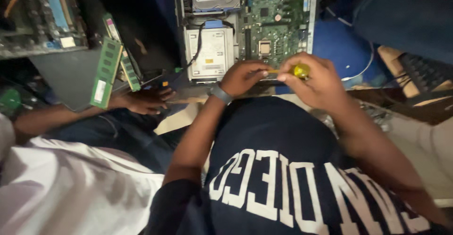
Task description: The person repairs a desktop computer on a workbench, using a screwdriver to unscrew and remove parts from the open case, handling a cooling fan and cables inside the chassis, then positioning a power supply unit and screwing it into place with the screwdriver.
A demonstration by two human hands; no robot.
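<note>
step: I work at open PC case (245, 27) edge, 12 o'clock | right hand (314, 81) grips yellow-handled screwdriver (300, 70) | left hand (243, 77) curled at its tip (grasp unclear) | next needs steady seating

**Support and its load**

We see an open computer case (245, 27) lying flat on a dark surface (146, 22). Left of it lie two green memory sticks (106, 72) and a circuit board (42, 13).

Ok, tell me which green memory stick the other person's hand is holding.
The big upright one nearest that hand; the two thinner sticks lean behind it.
</note>
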